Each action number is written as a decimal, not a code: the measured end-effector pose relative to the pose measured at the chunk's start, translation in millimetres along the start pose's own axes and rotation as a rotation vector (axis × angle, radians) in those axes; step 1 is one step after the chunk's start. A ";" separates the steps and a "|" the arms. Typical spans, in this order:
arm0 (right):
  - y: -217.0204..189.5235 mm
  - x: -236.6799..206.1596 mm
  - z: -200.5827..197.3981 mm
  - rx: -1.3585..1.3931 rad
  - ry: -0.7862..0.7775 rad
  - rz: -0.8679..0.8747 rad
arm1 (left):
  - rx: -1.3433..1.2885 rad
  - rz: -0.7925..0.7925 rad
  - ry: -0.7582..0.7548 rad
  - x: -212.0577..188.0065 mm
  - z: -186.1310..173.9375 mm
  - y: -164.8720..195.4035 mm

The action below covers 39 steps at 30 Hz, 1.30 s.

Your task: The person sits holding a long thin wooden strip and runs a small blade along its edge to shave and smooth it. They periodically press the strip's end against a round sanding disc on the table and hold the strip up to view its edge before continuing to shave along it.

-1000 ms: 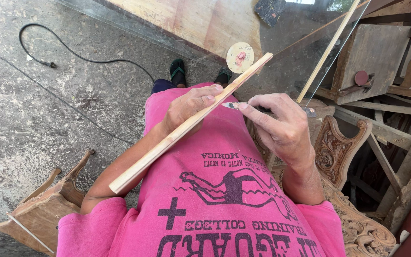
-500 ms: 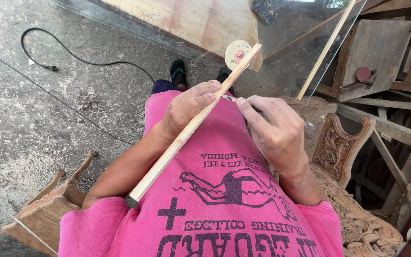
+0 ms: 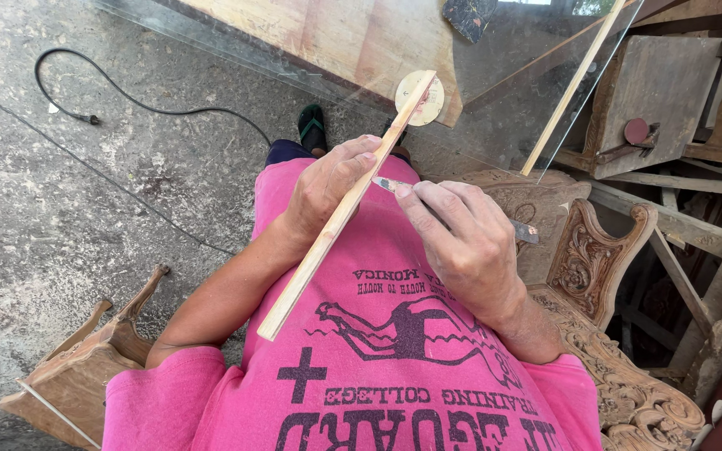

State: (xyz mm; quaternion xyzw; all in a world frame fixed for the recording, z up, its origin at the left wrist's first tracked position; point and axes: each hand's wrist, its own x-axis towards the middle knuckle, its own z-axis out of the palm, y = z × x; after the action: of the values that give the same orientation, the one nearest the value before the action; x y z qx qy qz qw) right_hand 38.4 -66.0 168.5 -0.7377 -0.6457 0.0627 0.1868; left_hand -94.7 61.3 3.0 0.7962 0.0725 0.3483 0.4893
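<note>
Above the lap, a long, thin, pale wooden strip (image 3: 340, 215) is held diagonally by the left hand (image 3: 327, 185), its grip clamped around the strip. A small blade (image 3: 388, 184) is pinched in the right hand (image 3: 461, 242), its tip set against the strip's edge.

- There is one view only, from a camera on the person's head.
- It looks steeply down along the person's own chest in a pink shirt (image 3: 394, 367) to the concrete floor (image 3: 85, 209).
- It is close: the left hand (image 3: 327, 188) and right hand (image 3: 461, 242) fill the middle.
</note>
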 end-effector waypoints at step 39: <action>96.6 -2.3 82.7 1.451 0.504 0.796 | -0.635 -0.528 0.229 13.1 -41.3 12.1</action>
State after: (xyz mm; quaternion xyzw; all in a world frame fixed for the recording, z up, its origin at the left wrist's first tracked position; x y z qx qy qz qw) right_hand 100.2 -61.5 57.5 -0.5992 -0.0790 0.3547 0.7134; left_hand -113.5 91.2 30.9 0.5163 0.2167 0.3021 0.7715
